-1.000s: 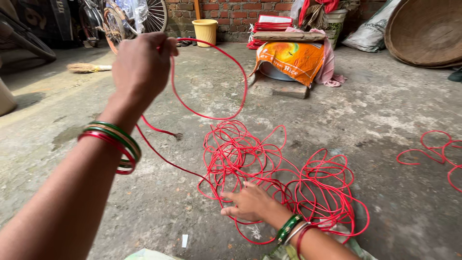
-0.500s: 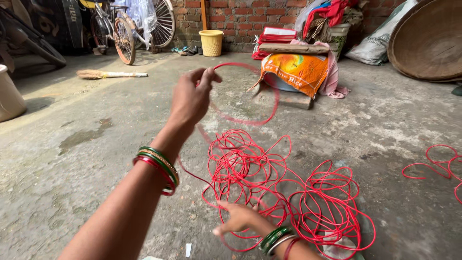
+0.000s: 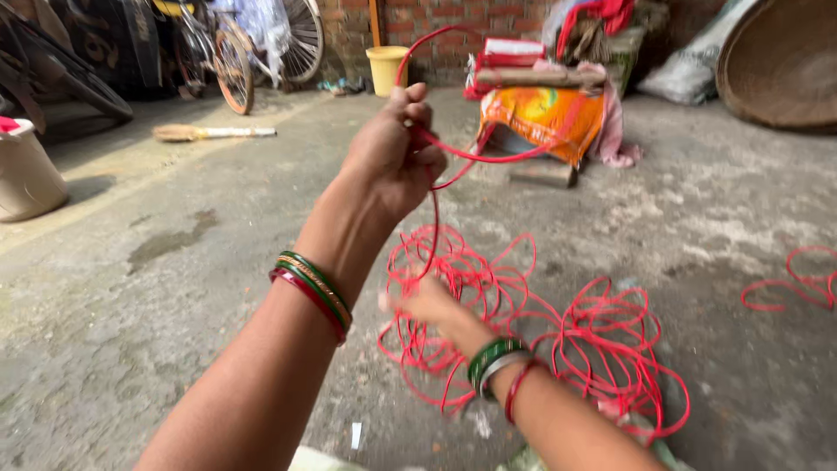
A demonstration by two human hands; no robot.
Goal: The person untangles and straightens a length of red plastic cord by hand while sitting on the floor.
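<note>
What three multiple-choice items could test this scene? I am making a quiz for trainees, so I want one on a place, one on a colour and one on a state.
1. Where does the tangled cord lie?
A. on the concrete floor
B. in a basket
C. on a table

2. What colour is the bucket by the brick wall?
A. blue
B. yellow
C. black

3. What is the left hand doing?
A. resting flat on the floor
B. gripping a broom
C. holding the cord raised

Key: 1 A, the loops spread over bare concrete; 2 B, it is plainly yellow; 3 C, the fist is closed on a strand held up, while the blurred right hand is low at the pile.
</note>
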